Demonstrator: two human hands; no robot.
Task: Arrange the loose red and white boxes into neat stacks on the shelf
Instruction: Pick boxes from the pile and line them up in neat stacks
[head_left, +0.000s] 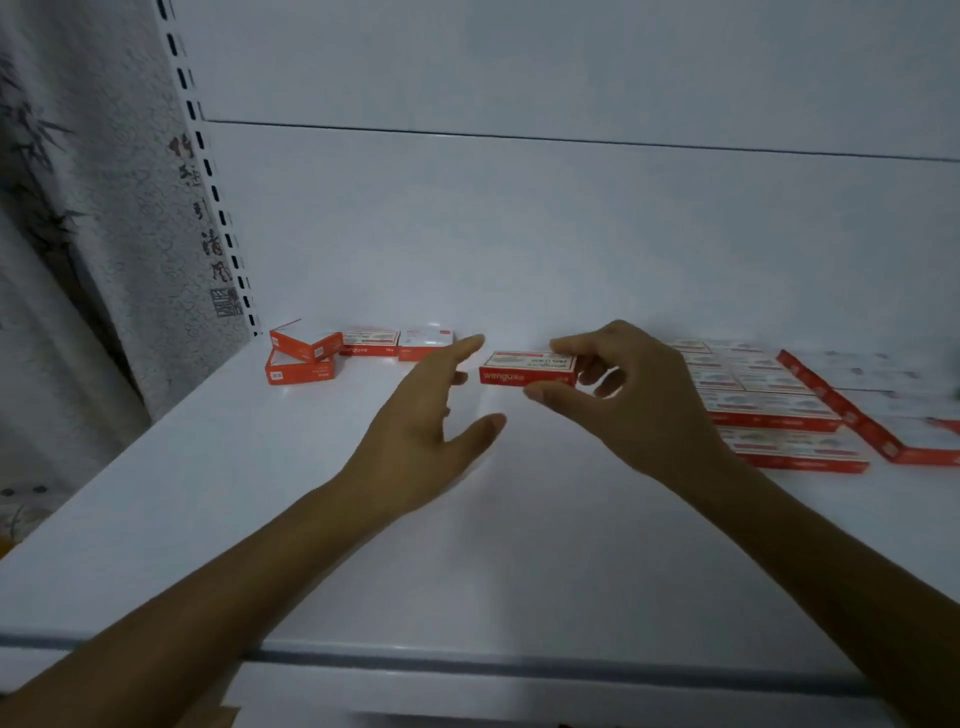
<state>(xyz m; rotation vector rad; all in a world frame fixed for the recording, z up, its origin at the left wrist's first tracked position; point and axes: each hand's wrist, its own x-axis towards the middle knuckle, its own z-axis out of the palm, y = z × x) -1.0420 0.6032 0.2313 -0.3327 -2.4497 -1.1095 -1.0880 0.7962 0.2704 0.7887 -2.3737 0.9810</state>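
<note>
While the right hand (631, 395) pinches the small red-and-white cardboard box (527, 368) at mid-frame, long axis left-right, the left hand (434, 415), fingers spread and empty, waits just left of it.

In your right grip (618, 384), the red box (527, 368) reads "wengu" on its front; other print is too blurred.

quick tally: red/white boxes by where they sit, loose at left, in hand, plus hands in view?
Loose red and white boxes at the left of the shelf: 4
Box held in the right hand: 1
Hands: 2, the left hand open and empty
Total: 5 boxes, 2 hands. The packed rows at right are too blurred to count.
</note>
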